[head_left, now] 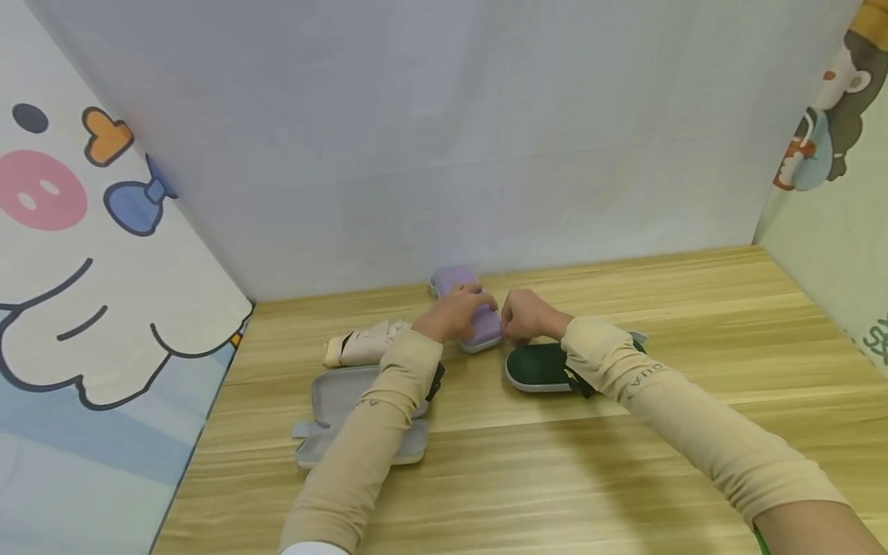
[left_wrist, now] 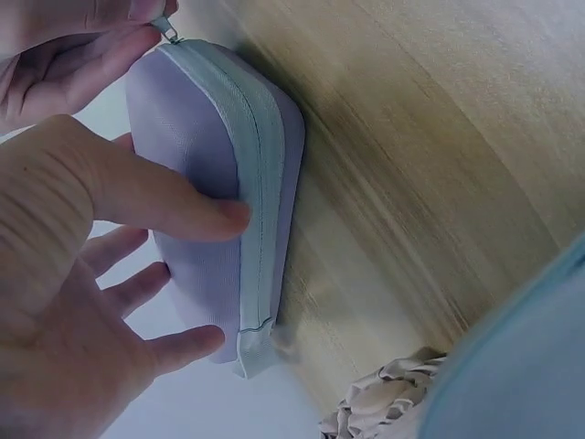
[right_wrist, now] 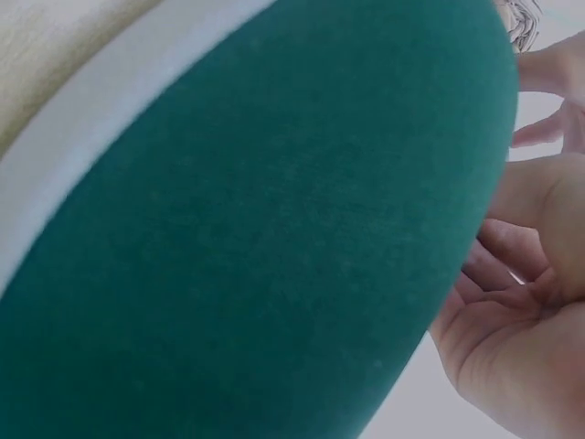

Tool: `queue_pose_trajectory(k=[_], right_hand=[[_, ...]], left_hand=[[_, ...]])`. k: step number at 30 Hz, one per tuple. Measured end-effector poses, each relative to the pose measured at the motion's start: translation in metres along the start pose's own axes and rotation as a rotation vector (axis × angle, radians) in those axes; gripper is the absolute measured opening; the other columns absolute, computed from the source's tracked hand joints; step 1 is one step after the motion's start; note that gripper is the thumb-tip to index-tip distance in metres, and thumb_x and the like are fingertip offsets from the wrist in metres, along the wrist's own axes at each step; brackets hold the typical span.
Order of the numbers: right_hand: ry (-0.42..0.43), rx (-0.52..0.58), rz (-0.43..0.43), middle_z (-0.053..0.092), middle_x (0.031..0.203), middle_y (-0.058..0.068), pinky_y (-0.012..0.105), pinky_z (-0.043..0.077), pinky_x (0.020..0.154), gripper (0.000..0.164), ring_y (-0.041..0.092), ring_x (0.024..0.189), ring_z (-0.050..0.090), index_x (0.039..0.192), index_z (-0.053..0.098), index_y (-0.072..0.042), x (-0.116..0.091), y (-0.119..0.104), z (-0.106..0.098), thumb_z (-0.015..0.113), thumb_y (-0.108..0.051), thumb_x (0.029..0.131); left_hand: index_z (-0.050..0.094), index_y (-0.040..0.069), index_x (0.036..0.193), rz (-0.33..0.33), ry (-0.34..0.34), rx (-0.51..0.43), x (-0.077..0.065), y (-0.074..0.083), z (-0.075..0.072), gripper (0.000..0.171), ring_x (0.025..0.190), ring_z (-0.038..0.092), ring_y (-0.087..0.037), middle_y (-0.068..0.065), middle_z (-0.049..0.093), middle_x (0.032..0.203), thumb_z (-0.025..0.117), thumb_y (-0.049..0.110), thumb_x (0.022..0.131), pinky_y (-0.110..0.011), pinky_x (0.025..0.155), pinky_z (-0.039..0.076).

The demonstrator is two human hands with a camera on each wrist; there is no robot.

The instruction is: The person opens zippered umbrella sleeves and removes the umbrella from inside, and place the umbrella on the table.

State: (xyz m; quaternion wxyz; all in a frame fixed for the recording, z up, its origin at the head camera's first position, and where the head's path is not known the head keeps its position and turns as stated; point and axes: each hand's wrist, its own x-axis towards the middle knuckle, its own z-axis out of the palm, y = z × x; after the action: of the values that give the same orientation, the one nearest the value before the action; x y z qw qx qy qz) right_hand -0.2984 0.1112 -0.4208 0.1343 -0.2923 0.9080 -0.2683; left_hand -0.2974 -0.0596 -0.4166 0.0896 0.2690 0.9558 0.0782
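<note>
A purple zip case point(head_left: 488, 327) lies on the table near the back wall, with a pale zip band point(left_wrist: 260, 201) along its side. My left hand point(head_left: 454, 312) holds the case, thumb on the zip side and fingers spread around the other side. At the case's near end, my right hand point(head_left: 527, 316) pinches the small zip pull point(left_wrist: 165, 27) between thumb and finger. The zip looks closed along the side I see. Below my right wrist is a dark green case point(head_left: 537, 366) with a white rim, which fills much of the right wrist view.
An opened grey case point(head_left: 340, 397) lies under my left forearm, partly hidden by it. Behind it is a rolled beige bundle point(head_left: 364, 347) with ruffled fabric. A pale cloth wall point(head_left: 451, 154) rises at the table's back edge.
</note>
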Motion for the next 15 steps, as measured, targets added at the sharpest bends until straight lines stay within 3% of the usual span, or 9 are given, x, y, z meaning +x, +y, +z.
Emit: queue_pose_trajectory(k=[12,15], right_hand=[[-0.026,-0.035,0.109,0.056,0.045,0.001,0.022,0.048,0.043,0.024,0.013,0.043,0.055,0.052,0.063,-0.001,0.002,0.0018,-0.0033,0.052,0.008,0.072],[-0.024,-0.051,0.134,0.054,0.043,0.001,0.021,0.045,0.041,0.027,0.013,0.041,0.054,0.048,0.059,-0.003,0.002,0.0029,-0.0035,0.05,0.008,0.071]], left_hand=[[0.058,0.013,0.126,0.021,-0.011,-0.071,0.0051,-0.0025,0.0009,0.058,0.137,0.026,-0.035,-0.015,0.036,0.148,0.063,-0.015,0.074,-0.046,0.108,0.029],[0.059,0.012,0.126,0.025,-0.002,-0.087,0.0055,-0.002,0.0012,0.059,0.137,0.026,-0.035,-0.013,0.039,0.146,0.062,-0.016,0.074,-0.044,0.107,0.031]])
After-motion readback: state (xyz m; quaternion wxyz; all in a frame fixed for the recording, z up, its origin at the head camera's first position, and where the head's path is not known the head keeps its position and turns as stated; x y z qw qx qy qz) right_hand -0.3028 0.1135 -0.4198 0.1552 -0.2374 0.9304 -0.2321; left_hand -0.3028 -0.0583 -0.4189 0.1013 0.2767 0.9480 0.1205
